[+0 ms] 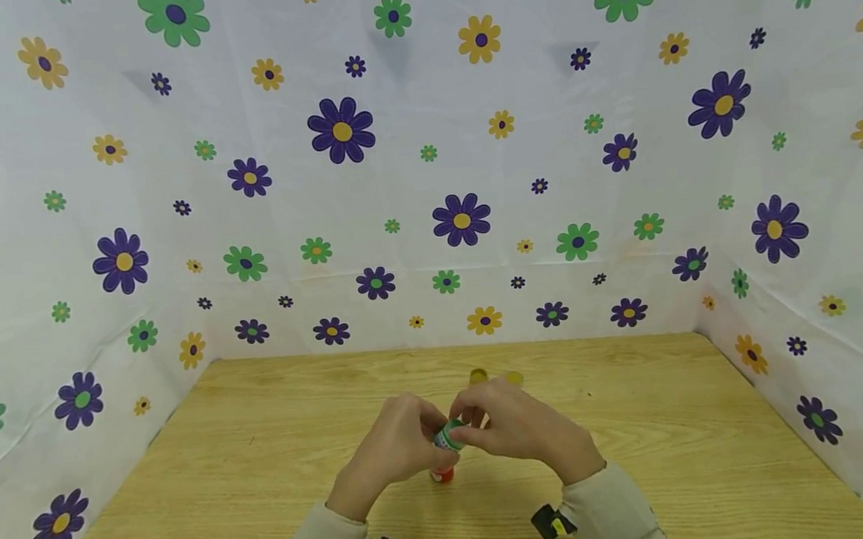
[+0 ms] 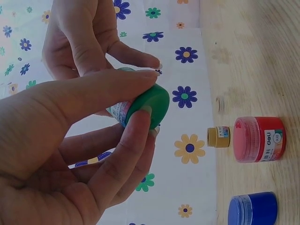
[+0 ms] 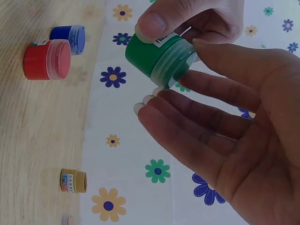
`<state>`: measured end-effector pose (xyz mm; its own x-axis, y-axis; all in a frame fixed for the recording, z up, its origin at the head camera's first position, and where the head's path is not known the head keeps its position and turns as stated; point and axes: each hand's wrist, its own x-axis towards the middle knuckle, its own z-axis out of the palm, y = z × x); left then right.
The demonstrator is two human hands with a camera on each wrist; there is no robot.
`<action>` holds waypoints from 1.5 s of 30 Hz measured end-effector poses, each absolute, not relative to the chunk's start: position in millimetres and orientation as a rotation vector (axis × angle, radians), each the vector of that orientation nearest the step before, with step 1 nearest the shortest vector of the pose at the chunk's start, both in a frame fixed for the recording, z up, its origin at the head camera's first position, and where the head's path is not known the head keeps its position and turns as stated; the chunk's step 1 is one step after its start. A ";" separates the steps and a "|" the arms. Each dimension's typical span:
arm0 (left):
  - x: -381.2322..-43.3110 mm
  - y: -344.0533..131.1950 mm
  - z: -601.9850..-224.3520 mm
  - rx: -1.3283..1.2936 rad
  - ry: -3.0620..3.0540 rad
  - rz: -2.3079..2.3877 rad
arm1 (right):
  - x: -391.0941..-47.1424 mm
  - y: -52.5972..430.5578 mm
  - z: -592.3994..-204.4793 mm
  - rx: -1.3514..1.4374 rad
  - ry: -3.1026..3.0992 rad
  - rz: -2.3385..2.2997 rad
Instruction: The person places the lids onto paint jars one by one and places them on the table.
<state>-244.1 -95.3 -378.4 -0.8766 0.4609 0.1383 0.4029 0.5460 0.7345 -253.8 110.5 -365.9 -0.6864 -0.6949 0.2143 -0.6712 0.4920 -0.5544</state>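
A small green paint jar (image 3: 143,54) with a clear ribbed lid (image 3: 171,65) is held tilted above the table. My left hand (image 1: 394,441) grips its body, thumb on one side and fingers on the other. At the lid end, my right hand (image 1: 521,423) pinches the lid between thumb and index finger; its other fingers (image 3: 187,126) extend loosely below. Under the hands stands a red paint jar (image 2: 260,139), its lid on. A blue paint jar (image 2: 253,209) is close by, also lidded, hidden behind the hands in the head view.
Farther back on the wooden table (image 1: 264,448) stands a small yellow paint jar (image 3: 73,181) without a lid. A yellow disc-like lid (image 1: 514,377) lies beside it. Flower-printed white sheeting (image 1: 426,186) encloses the table at the back and both sides.
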 end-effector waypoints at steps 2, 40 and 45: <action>-244.3 -95.8 -378.1 0.751 2.708 1.248 | -253.8 111.1 -365.8 -1.223 2.685 -0.977; -244.7 -98.0 -377.8 0.755 2.697 1.274 | -253.7 107.1 -367.6 -1.300 2.642 -1.068; -244.7 -98.7 -376.8 0.752 2.717 1.257 | -253.7 107.3 -367.3 -1.306 2.645 -1.062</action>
